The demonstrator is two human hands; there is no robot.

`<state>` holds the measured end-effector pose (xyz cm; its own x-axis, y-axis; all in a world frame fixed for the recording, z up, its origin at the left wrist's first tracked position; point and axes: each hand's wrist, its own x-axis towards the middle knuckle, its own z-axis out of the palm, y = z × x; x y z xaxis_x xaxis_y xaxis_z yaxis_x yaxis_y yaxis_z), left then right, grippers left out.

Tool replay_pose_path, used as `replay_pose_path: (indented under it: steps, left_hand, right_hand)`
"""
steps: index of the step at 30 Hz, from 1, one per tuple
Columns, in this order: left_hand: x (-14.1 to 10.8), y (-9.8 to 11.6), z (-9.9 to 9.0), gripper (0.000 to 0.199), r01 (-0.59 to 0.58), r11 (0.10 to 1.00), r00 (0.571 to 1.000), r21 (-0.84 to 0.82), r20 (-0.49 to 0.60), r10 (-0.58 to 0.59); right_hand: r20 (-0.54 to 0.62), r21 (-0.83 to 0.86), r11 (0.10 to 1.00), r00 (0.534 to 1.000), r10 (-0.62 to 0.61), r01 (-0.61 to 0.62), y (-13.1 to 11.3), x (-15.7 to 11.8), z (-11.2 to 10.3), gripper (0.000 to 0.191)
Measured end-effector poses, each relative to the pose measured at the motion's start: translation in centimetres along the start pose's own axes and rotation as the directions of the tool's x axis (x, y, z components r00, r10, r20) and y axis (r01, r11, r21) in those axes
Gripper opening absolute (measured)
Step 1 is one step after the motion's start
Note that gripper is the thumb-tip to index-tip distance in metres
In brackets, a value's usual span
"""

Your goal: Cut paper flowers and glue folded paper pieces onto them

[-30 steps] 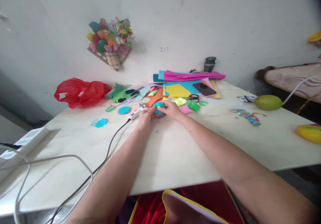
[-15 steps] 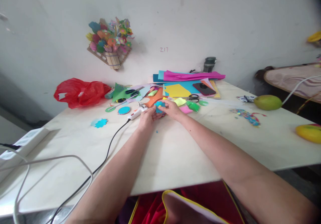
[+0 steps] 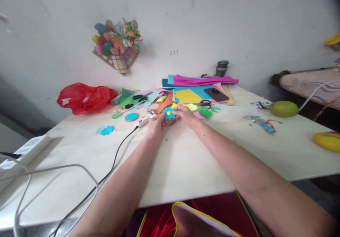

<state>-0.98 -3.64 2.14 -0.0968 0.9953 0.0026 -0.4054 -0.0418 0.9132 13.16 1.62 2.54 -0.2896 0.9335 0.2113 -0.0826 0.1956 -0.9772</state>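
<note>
A small blue paper flower [image 3: 168, 115] with a yellow centre is held between both hands over the middle of the table. My left hand [image 3: 156, 123] grips its left edge, fingers reaching underneath. The fingers of my right hand [image 3: 185, 116] pinch its right edge. Just left of my left hand lies a white glue gun [image 3: 145, 119] with a black cord. Farther left are a round blue disc [image 3: 131, 117] and a scalloped blue cutout [image 3: 107, 130].
Coloured sheets [image 3: 188, 96], a phone [image 3: 216, 94], black scissors [image 3: 205, 103] and a red plastic bag [image 3: 85, 97] lie along the back. At right are a green mango [image 3: 283, 108] and a patterned scrap [image 3: 261, 124]. A white power strip [image 3: 26, 148] and cables occupy the left.
The right fingers have shifted right, from over the flower to its right edge, so its yellow centre and petals show more fully. The left hand has barely moved.
</note>
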Motion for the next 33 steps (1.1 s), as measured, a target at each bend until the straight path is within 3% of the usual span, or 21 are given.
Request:
replay_pose_path:
  steps: [5, 12, 28, 33]
  left_hand:
    - [0.03, 0.12, 0.02, 0.026, 0.006, 1.000, 1.000, -0.009, -0.006, -0.006]
    - [-0.04, 0.25, 0.11, 0.029, 0.022, 1.000, 1.000, -0.005, 0.004, -0.022]
    - [-0.16, 0.39, 0.26, 0.022, 0.034, 0.999, 0.999, 0.003, 0.004, -0.034]
    - [-0.23, 0.29, 0.22, 0.021, 0.016, 1.000, 1.000, 0.001, 0.021, -0.016]
  right_hand:
    - [0.083, 0.018, 0.996, 0.993, 0.082, -0.084, -0.24, -0.24, -0.19, 0.021]
    - [0.104, 0.003, 0.996, 0.991, 0.086, -0.087, -0.06, -0.19, -0.20, 0.021]
    - [0.115, 0.013, 0.997, 0.991, 0.069, -0.071, -0.54, -0.59, -0.01, 0.026]
    - [0.058, -0.003, 0.999, 0.997, 0.051, -0.051, -0.27, -0.43, 0.11, 0.031]
